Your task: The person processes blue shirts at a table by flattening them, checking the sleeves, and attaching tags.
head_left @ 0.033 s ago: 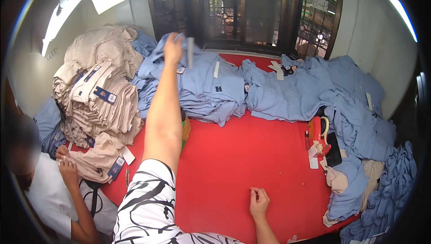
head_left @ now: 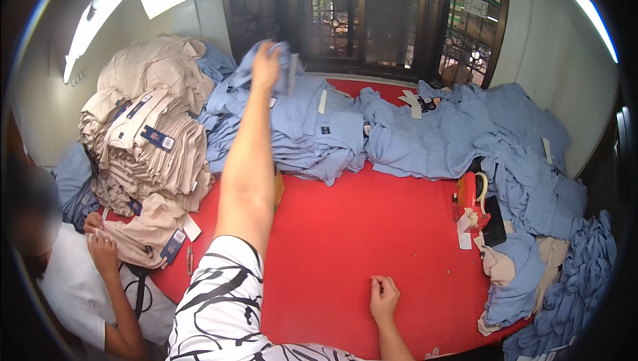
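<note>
My left hand (head_left: 266,69), at the end of an outstretched arm, grips a blue garment (head_left: 284,62) above the far left part of the table. A pale tag, smeared by motion, hangs from that garment. Directly below lies a stack of folded blue garments (head_left: 292,138) with tags on it. Close to the front of the table, my right hand (head_left: 383,301) rests over the red tabletop (head_left: 332,241) with its fingers curled and thumb pressed in. Whether anything sits inside those fingers is hidden.
Beige garments (head_left: 156,138) are piled high at left. Beside them a co-worker's hands (head_left: 100,241) hold a beige garment (head_left: 146,225); thread snips (head_left: 190,259) lie near it. Rumpled blue garments (head_left: 531,181) line the right side, with a red tape dispenser (head_left: 470,191) and flat black object (head_left: 494,220).
My left hand has shifted slightly right and up with the blue garment, which now hangs more to the right of the hand. My right hand is nearly still.
</note>
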Action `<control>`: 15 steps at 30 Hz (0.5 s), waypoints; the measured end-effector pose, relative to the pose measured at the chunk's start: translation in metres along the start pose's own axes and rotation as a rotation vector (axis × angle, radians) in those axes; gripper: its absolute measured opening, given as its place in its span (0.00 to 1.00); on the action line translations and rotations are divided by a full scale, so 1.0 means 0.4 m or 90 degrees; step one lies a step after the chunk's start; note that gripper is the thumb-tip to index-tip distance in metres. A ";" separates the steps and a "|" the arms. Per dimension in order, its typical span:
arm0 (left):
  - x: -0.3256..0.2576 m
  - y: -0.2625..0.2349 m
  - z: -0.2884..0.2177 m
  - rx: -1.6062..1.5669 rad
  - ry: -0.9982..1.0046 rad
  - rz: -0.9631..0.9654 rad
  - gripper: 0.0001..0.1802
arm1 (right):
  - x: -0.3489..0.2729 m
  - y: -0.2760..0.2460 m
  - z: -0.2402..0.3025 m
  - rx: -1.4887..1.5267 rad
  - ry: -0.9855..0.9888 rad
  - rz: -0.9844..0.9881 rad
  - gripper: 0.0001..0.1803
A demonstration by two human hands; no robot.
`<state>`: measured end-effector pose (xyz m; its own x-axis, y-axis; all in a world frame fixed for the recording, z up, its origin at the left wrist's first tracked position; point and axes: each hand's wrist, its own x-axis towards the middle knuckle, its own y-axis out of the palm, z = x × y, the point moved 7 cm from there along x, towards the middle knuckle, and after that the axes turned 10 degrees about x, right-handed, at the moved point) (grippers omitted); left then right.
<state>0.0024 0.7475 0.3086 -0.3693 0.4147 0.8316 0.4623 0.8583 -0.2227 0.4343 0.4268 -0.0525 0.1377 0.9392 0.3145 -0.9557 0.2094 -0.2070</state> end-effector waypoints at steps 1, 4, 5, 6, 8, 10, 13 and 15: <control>-0.019 0.033 -0.067 -0.086 -0.010 0.044 0.18 | 0.003 -0.007 -0.012 0.010 0.014 0.009 0.06; -0.162 0.072 -0.269 -0.407 -0.055 0.199 0.10 | 0.030 -0.059 -0.028 0.230 0.183 -0.002 0.10; -0.246 0.061 -0.357 -0.420 -0.043 0.283 0.08 | 0.043 -0.086 -0.033 0.331 0.263 -0.022 0.12; -0.338 0.049 -0.426 -0.470 -0.033 0.407 0.07 | 0.065 -0.136 -0.010 0.303 0.194 -0.056 0.16; -0.523 -0.035 -0.551 -0.386 0.134 0.510 0.08 | 0.102 -0.218 0.045 0.263 0.077 -0.121 0.21; -0.682 -0.096 -0.577 -0.176 0.178 0.570 0.09 | 0.126 -0.268 0.111 0.177 -0.006 -0.139 0.23; -0.805 -0.173 -0.558 -0.005 0.163 0.460 0.10 | 0.156 -0.310 0.131 -0.069 -0.103 -0.027 0.21; -0.875 -0.196 -0.581 -0.073 0.090 0.546 0.11 | 0.171 -0.297 0.170 -0.063 -0.146 0.018 0.20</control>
<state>0.2829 0.4650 0.1532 0.2428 0.8551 0.4580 0.6157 0.2290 -0.7540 0.5396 0.4475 0.0567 0.0369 0.8609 0.5074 -0.9264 0.2199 -0.3057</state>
